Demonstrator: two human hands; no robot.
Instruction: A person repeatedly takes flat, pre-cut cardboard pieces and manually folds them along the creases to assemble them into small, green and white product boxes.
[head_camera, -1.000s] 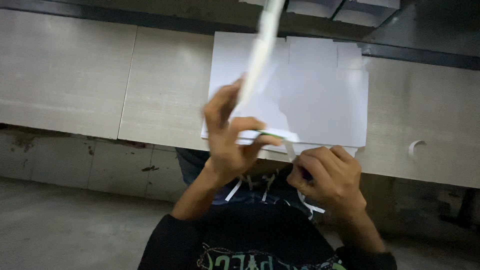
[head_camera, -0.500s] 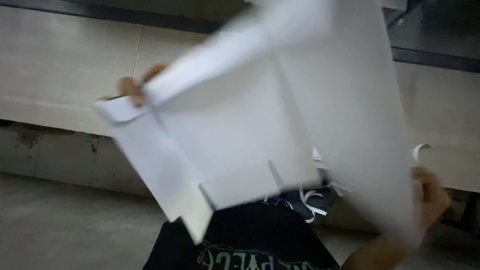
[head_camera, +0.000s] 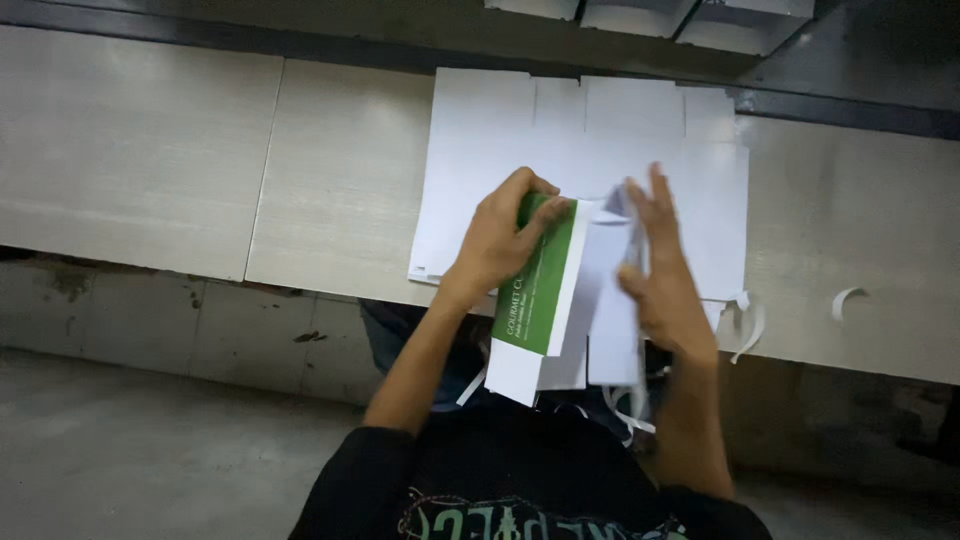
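My left hand (head_camera: 503, 237) grips the top of a partly folded carton (head_camera: 553, 295), white with a green printed side panel, held above the front edge of the work table (head_camera: 200, 170). My right hand (head_camera: 660, 270) presses flat, fingers stretched, against the carton's white right side. Under both hands lies a stack of flat white carton blanks (head_camera: 500, 130) on the table. The carton's lower end hangs over my lap.
Thin white paper strips (head_camera: 845, 300) lie on the table to the right and hang near its edge. Several white boxes (head_camera: 650, 15) stand on a dark shelf at the back. A grey concrete floor (head_camera: 120, 450) shows below left.
The large flat white blank that was swung open in front of me is now folded into a narrow carton, green side showing. Both hands have closed in on it at the middle.
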